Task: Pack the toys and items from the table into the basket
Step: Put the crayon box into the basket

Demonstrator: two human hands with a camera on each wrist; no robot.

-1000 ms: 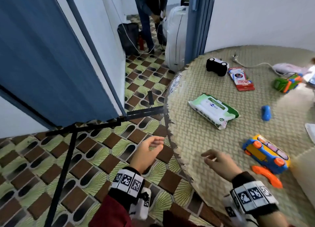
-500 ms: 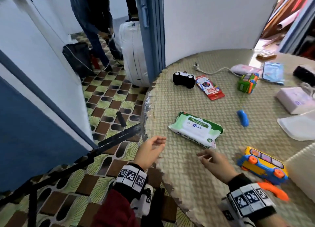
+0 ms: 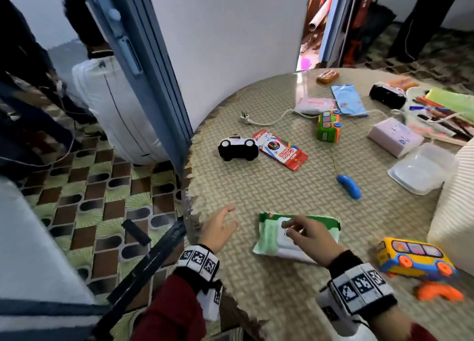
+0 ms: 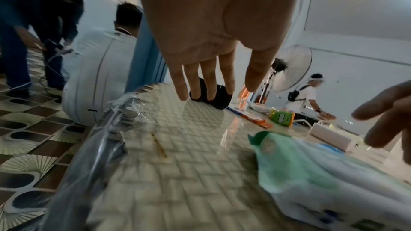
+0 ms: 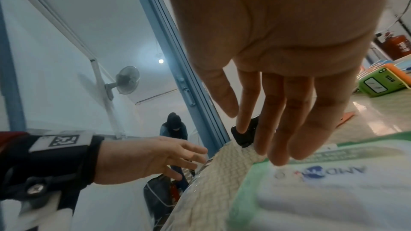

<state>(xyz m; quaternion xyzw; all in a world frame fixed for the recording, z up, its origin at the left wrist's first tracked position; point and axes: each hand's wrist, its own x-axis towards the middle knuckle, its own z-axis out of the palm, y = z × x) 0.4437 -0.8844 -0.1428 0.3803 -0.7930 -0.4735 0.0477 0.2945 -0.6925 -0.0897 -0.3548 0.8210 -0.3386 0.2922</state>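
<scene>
Fingers of the right hand are straight and slightly spread, palm down just over the green-and-white wipes pack; whether they touch it I cannot tell. The left hand hovers beside the pack at the table's near edge, fingers loose and apart, holding nothing. Farther off lie a black toy car and a colour-pencil box.

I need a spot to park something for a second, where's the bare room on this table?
Open weave lies mid-table, bordered by the black toy car, the blue handle and the wipes pack. More lies along the near edge between the left hand and right hand. The far right is crowded: green bus, pink pack, clear lid.
</scene>
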